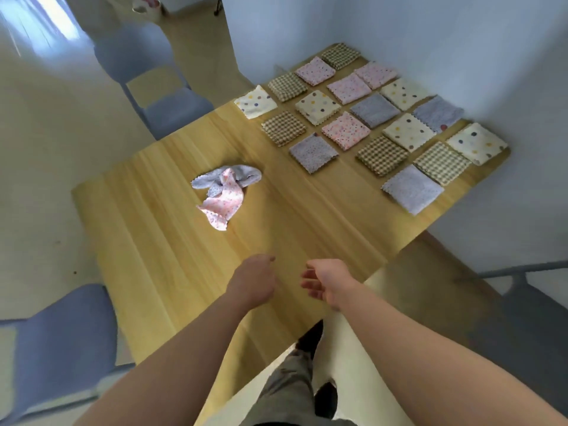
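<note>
Two crumpled cloths lie together on the wooden table [172, 241]: a pink spotted one [222, 204] partly over a grey-lilac one [229, 176]. Several folded cloth squares sit in rows at the table's far right, among them a lilac one [413, 189], a brown check one [284, 128] and a cream dotted one [255, 101]. My left hand [253, 279] hovers over the near part of the table with fingers loosely curled, holding nothing. My right hand [327, 282] is beside it, fingers relaxed and empty. Both hands are well short of the crumpled cloths.
A blue chair [159, 96] stands beyond the table's far left side and another blue chair [61, 348] at the near left. A white wall [399, 32] runs along the table's right edge. My legs and dark shoes show below the table's near edge.
</note>
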The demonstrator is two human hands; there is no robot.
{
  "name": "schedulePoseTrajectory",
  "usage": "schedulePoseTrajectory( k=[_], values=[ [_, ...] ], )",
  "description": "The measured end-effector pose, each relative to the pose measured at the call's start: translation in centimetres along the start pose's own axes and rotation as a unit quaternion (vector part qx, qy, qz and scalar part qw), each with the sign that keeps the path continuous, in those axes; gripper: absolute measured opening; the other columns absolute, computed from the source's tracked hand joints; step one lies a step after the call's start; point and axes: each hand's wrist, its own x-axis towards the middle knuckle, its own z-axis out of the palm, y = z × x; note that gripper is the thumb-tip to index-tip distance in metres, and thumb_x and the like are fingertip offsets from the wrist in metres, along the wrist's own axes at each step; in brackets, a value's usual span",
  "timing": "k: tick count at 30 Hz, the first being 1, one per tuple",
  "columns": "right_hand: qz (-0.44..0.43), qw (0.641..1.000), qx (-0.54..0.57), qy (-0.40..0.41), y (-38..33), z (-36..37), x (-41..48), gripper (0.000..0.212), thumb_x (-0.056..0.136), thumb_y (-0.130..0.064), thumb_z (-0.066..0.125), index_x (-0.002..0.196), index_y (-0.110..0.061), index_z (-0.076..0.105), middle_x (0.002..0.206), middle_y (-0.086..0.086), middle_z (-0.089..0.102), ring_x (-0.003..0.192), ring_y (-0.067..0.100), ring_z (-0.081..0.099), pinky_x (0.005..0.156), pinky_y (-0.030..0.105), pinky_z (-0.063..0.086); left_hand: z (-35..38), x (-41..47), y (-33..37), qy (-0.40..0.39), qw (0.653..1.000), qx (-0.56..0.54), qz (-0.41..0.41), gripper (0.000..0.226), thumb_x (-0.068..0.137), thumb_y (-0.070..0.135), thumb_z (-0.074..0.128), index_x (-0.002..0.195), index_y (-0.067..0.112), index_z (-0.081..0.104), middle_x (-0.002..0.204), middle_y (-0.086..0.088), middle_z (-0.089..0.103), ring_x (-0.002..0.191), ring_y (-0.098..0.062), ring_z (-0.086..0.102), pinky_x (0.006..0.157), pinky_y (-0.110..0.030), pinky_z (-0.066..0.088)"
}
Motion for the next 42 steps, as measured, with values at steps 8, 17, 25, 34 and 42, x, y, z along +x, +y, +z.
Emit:
schedulePoseTrajectory(
  k=[8, 17, 25, 34, 42],
  values=[
    [0.003, 0.997, 0.076, -0.001, 7.1, 7.2, -4.5, 0.013, 0.101, -0.014, 0.053, 0.106, -0.006, 0.062, 0.087, 0.009, 0.065, 0.059, 0.019, 0.058, 0.048, 0.025, 0.042, -2.7, -7.9, -6.6, -0.005, 0.999, -0.009, 0.035, 0.025, 0.099, 0.023, 0.056, 0.120, 0.021, 0.070, 0.117, 0.007, 0.065, 0.102, -0.008, 0.060, 0.082, -0.016, 0.044],
    [-0.039, 0.987, 0.142, 0.064, 9.2, 20.3, -7.5, 0.018, 0.103, -0.010, 0.049, 0.089, -0.008, 0.060, 0.079, 0.008, 0.061, 0.058, 0.020, 0.057, 0.051, 0.028, 0.040, -6.9, -8.3, -18.0, -0.039, 0.991, -0.034, 0.121, 0.017, 0.098, 0.025, 0.061, 0.111, 0.021, 0.072, 0.105, 0.009, 0.072, 0.094, -0.006, 0.065, 0.078, -0.018, 0.051],
    [-0.088, 0.983, 0.133, 0.091, 9.5, 26.6, -11.9, 0.015, 0.100, -0.020, 0.059, 0.100, -0.006, 0.066, 0.092, 0.012, 0.069, 0.071, 0.026, 0.065, 0.062, 0.034, 0.047, -12.5, -8.1, -24.4, -0.051, 0.987, -0.045, 0.146, 0.015, 0.098, 0.024, 0.061, 0.110, 0.023, 0.071, 0.102, 0.012, 0.070, 0.088, 0.002, 0.062, 0.068, -0.006, 0.043],
    [-0.132, 0.981, 0.126, 0.061, 4.5, 30.7, -10.4, 0.017, 0.100, -0.018, 0.057, 0.106, -0.006, 0.067, 0.094, 0.010, 0.071, 0.070, 0.024, 0.064, 0.061, 0.030, 0.048, -19.5, -3.6, -26.6, -0.013, 0.991, -0.065, 0.116, 0.014, 0.098, 0.019, 0.060, 0.103, 0.028, 0.070, 0.092, 0.008, 0.070, 0.069, -0.006, 0.062, 0.054, -0.012, 0.043],
    [-0.166, 0.958, 0.184, 0.145, -1.2, 31.7, -3.5, 0.015, 0.100, -0.021, 0.058, 0.106, -0.011, 0.068, 0.097, 0.006, 0.075, 0.070, 0.020, 0.066, 0.062, 0.030, 0.050, -22.6, 13.4, -25.2, 0.002, 0.980, 0.019, 0.200, 0.023, 0.093, 0.008, 0.051, 0.095, 0.024, 0.067, 0.084, -0.003, 0.065, 0.072, -0.023, 0.059, 0.064, -0.030, 0.045]
  ],
)
